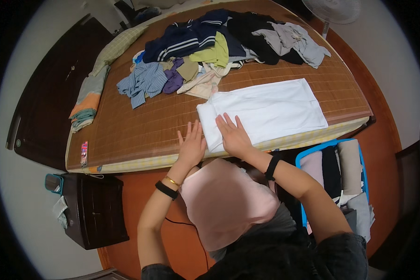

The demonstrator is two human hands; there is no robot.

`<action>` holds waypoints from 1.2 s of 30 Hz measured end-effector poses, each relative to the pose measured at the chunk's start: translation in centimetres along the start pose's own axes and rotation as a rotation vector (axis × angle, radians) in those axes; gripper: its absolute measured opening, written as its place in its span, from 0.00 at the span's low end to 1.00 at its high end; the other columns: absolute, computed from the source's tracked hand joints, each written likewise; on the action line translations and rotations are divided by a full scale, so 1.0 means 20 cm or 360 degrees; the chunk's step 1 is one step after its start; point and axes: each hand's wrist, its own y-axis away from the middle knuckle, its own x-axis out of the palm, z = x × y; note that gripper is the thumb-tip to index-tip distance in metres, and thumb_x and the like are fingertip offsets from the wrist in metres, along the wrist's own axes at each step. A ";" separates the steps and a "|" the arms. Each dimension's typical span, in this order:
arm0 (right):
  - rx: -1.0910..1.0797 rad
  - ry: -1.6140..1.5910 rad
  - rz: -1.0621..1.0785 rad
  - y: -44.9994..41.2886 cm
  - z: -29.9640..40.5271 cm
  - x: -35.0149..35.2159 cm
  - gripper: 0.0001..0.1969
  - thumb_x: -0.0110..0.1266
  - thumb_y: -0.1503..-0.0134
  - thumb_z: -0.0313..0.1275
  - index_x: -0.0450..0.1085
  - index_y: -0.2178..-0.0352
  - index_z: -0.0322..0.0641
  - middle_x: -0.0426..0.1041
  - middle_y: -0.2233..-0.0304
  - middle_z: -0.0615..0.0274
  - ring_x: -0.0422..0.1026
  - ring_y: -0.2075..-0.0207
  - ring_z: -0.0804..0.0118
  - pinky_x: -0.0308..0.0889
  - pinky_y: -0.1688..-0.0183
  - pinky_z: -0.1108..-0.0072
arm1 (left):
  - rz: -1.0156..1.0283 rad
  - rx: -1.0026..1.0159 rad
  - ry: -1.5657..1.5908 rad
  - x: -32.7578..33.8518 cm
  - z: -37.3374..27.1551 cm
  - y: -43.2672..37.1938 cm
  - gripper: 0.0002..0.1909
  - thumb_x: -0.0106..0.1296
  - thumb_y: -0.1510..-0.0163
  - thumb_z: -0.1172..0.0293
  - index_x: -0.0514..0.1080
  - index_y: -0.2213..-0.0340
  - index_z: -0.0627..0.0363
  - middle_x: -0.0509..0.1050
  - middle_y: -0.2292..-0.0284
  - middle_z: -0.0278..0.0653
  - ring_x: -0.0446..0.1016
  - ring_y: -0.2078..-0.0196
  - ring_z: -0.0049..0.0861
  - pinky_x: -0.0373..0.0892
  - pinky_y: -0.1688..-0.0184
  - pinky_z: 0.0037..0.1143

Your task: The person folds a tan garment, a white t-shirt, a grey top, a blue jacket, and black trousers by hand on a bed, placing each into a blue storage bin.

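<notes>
A white garment (273, 105), folded into a long flat shape, lies on the brown bed mat near the bed's front edge. Its left end is turned over in a narrow fold. My right hand (233, 135) rests flat on that fold with the fingers spread. Just beside the garment's left edge, my left hand (191, 145) lies palm down, holding nothing. Pink cloth (227, 206) covers my lap below both hands.
Behind the white garment is a loose pile with a navy striped jacket (185, 38), a lime cloth (213, 50) and a blue striped shirt (143, 82). A blue-rimmed container (298, 161) with rolled clothes stands on the floor at the right. A dark cabinet (94, 210) is at the left.
</notes>
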 end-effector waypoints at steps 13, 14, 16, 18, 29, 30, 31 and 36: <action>-0.0048 -0.0177 -0.0036 0.07 -0.05 0.00 0.25 0.46 0.51 0.32 0.63 0.53 0.28 0.59 0.46 0.39 0.52 0.41 0.44 0.44 0.39 0.57 | -0.0214 0.0060 0.0435 -0.06 -0.31 -0.21 0.37 0.37 0.42 0.53 0.42 0.41 0.66 0.39 0.37 0.48 0.36 0.35 0.44 0.33 0.40 0.53; -0.0045 -0.0177 -0.0033 0.08 -0.05 0.01 0.25 0.46 0.51 0.32 0.63 0.53 0.28 0.59 0.46 0.39 0.52 0.41 0.44 0.44 0.39 0.57 | -0.0213 0.0077 0.0352 -0.05 -0.33 -0.23 0.37 0.38 0.42 0.52 0.43 0.41 0.66 0.39 0.37 0.47 0.37 0.35 0.44 0.34 0.40 0.53; 0.0024 -0.0171 -0.0153 0.10 -0.02 0.00 0.23 0.46 0.51 0.31 0.63 0.53 0.31 0.60 0.48 0.40 0.53 0.43 0.44 0.45 0.40 0.55 | -0.0237 0.0090 0.0311 -0.05 -0.34 -0.25 0.37 0.38 0.43 0.52 0.44 0.41 0.65 0.40 0.37 0.47 0.38 0.35 0.43 0.34 0.40 0.53; 0.0028 -0.0118 -0.0056 0.13 -0.01 -0.03 0.23 0.46 0.51 0.30 0.63 0.52 0.32 0.62 0.49 0.40 0.55 0.44 0.45 0.46 0.41 0.56 | -0.0264 0.0109 0.0277 -0.05 -0.36 -0.29 0.37 0.39 0.43 0.51 0.45 0.41 0.64 0.40 0.37 0.46 0.39 0.35 0.43 0.34 0.40 0.52; 0.0441 -0.0853 0.0107 0.22 -0.10 -0.42 0.10 0.46 0.55 0.23 0.73 0.70 0.38 0.73 0.66 0.52 0.71 0.63 0.54 0.67 0.61 0.73 | -0.0244 0.0068 -0.0015 0.01 -0.42 -0.33 0.33 0.36 0.46 0.63 0.47 0.41 0.61 0.41 0.37 0.41 0.40 0.35 0.42 0.39 0.39 0.50; 0.0319 -0.0720 -0.0028 0.17 -0.13 -0.44 0.12 0.46 0.54 0.23 0.72 0.67 0.37 0.72 0.62 0.51 0.70 0.59 0.54 0.66 0.58 0.71 | -0.0254 0.0082 -0.0014 0.02 -0.43 -0.34 0.33 0.36 0.46 0.63 0.47 0.41 0.61 0.41 0.37 0.41 0.40 0.35 0.42 0.39 0.39 0.50; 0.0193 -0.0588 -0.0164 0.13 -0.16 -0.45 0.14 0.45 0.54 0.22 0.72 0.64 0.36 0.71 0.59 0.51 0.69 0.55 0.54 0.65 0.55 0.70 | -0.0281 0.0077 -0.0005 0.03 -0.43 -0.34 0.33 0.37 0.47 0.62 0.47 0.41 0.61 0.42 0.37 0.41 0.40 0.35 0.41 0.39 0.39 0.50; -0.0134 0.0046 -0.0146 0.11 -0.31 -0.15 0.22 0.42 0.51 0.22 0.62 0.52 0.31 0.64 0.49 0.51 0.60 0.44 0.56 0.55 0.44 0.65 | -0.0216 0.0122 0.0181 0.00 -0.42 -0.33 0.33 0.38 0.46 0.63 0.49 0.41 0.62 0.42 0.37 0.42 0.40 0.35 0.41 0.39 0.39 0.50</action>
